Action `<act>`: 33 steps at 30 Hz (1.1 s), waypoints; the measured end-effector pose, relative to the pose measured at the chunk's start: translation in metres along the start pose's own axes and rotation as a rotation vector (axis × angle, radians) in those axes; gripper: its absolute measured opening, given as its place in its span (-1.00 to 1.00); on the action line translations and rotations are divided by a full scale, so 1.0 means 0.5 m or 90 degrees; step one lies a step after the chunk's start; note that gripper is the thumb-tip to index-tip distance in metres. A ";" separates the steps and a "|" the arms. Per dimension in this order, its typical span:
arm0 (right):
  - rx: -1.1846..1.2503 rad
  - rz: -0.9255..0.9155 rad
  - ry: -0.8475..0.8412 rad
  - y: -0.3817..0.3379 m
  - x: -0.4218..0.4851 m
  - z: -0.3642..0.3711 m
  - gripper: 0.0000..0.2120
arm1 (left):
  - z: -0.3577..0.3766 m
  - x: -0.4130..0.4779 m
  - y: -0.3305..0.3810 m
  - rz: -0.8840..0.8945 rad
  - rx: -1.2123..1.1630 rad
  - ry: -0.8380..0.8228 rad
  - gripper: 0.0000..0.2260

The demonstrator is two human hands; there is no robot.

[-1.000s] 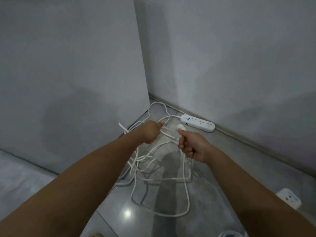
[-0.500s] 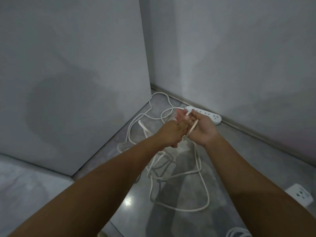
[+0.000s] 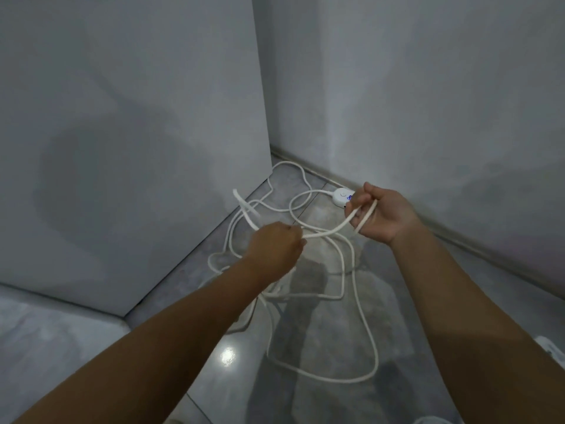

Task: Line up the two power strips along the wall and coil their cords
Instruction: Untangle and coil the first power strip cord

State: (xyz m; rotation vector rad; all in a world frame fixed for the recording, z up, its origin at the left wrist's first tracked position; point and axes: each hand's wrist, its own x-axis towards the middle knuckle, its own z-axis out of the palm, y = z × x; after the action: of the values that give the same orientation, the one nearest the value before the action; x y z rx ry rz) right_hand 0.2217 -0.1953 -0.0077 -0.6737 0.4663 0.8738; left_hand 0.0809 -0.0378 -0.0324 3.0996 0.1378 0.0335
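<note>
Cord (image 3: 324,233) | hands apart again, fresh span drawn | right hand (image 3: 380,214) holds gathered loops, left hand (image 3: 276,247) fisted on cord | coiling underway, power strip (image 3: 343,196) at wall

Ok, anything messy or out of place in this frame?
Yes: the white cord sprawls in loose crossing loops over the floor, only one turn gathered in the right hand; the left hand pinches the next stretch.
</note>
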 end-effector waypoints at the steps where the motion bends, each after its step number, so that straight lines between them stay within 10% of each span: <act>1: -0.040 0.004 0.019 -0.001 -0.002 0.002 -0.70 | 0.003 0.002 -0.009 0.002 0.064 -0.021 -0.76; 7: -0.156 0.012 0.098 0.013 -0.012 0.005 -0.69 | -0.017 0.032 -0.033 0.029 0.142 -0.127 -0.78; 13: -0.176 0.050 0.101 0.008 -0.024 0.003 -0.70 | -0.003 0.016 -0.093 0.383 0.085 0.282 -0.89; 16: -0.189 0.059 0.081 0.017 -0.029 0.021 -0.71 | 0.000 -0.013 -0.094 0.259 0.172 0.320 -0.93; 22: -0.268 0.019 0.089 -0.018 -0.054 0.024 -0.72 | -0.045 -0.022 -0.158 0.142 0.045 -0.042 -0.62; 26: -0.235 -0.038 0.121 -0.034 -0.054 0.008 -0.68 | -0.069 -0.043 -0.154 0.079 -0.040 -0.056 -0.73; 33: -0.139 0.064 0.024 0.009 -0.051 0.016 -0.74 | -0.069 -0.014 -0.132 -0.421 -0.544 -0.112 -0.85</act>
State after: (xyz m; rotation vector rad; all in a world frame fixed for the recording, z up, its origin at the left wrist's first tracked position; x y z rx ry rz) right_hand 0.2042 -0.2013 0.0120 -0.8731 0.4453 1.0176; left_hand 0.0673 0.0286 -0.0006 2.0768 0.8635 -0.1560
